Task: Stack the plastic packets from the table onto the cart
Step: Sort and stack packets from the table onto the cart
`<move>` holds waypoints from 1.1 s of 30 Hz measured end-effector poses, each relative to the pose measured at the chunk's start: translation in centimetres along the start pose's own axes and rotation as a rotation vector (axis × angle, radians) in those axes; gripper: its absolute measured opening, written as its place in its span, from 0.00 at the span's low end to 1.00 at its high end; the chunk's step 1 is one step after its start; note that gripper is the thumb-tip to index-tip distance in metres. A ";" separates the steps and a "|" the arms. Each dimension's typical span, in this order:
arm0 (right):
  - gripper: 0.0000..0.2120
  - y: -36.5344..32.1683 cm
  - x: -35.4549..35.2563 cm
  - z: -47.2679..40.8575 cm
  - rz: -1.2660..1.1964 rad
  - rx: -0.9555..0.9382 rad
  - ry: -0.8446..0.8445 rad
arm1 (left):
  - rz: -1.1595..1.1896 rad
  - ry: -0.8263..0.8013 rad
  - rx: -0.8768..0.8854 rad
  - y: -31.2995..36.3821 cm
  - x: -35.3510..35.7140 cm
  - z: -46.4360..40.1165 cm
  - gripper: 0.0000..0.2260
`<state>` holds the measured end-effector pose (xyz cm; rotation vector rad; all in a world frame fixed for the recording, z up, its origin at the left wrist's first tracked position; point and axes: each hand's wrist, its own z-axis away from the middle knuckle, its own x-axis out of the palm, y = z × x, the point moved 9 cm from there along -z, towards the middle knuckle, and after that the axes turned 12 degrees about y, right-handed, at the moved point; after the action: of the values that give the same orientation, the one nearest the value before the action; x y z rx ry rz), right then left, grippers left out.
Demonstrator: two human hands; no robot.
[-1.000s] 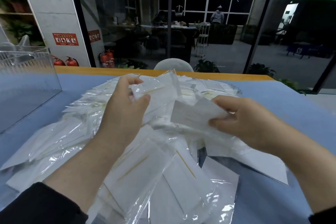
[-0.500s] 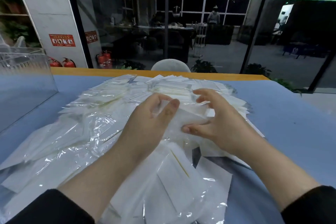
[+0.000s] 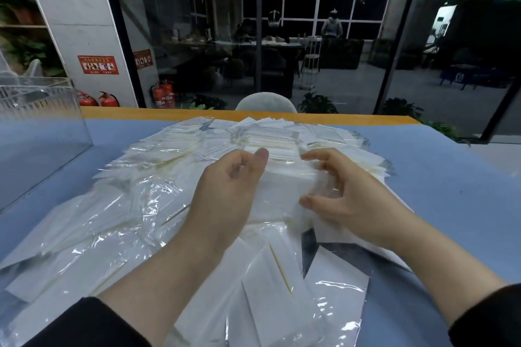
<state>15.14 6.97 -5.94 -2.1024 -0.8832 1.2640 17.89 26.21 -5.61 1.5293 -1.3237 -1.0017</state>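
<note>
Fingers of the left hand and right hand curl around a small packet stack mid-frame, its lower edge hidden, amid the packet pile; clear box cut off left.

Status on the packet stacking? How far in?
Early. Done: nothing visibly moved; no cart is in view. In hand: the left hand and right hand hold a small bundle of packets between them, over the heap. Left: the big pile of packets covering the blue table.
</note>
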 end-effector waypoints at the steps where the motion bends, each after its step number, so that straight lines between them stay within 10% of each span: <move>1: 0.27 -0.7 0.2 0.1 -0.039 -0.018 0.036 | 0.043 0.003 0.008 0.3 0.0 0.0 0.26; 4: 0.33 -2.1 0.6 0.5 -0.228 -0.030 0.104 | 0.110 0.112 0.033 0.9 -1.2 -0.1 0.32; 8: 0.40 -1.8 2.3 0.8 -0.268 0.021 -0.012 | 0.021 0.204 -0.021 0.1 -2.1 -0.6 0.06; 13: 0.26 -1.6 2.0 0.8 -0.153 -0.007 -0.011 | -0.002 0.190 0.019 0.0 -2.1 -0.6 0.12; 18: 0.43 -1.5 1.4 0.5 0.010 -0.077 -0.005 | -0.066 0.102 0.017 -0.4 -1.2 -0.6 0.10; 28: 0.13 -2.3 1.9 0.9 0.085 -0.100 -0.107 | -0.208 -0.136 0.096 0.2 0.6 0.4 0.11; 33: 0.13 -2.8 -1.0 0.1 -0.013 -0.189 0.065 | -0.237 -0.180 0.107 1.0 0.1 0.6 0.16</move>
<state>13.99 8.04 -3.42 -2.2665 -1.0204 1.1370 17.05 25.96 -4.84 1.7404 -1.3592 -1.2593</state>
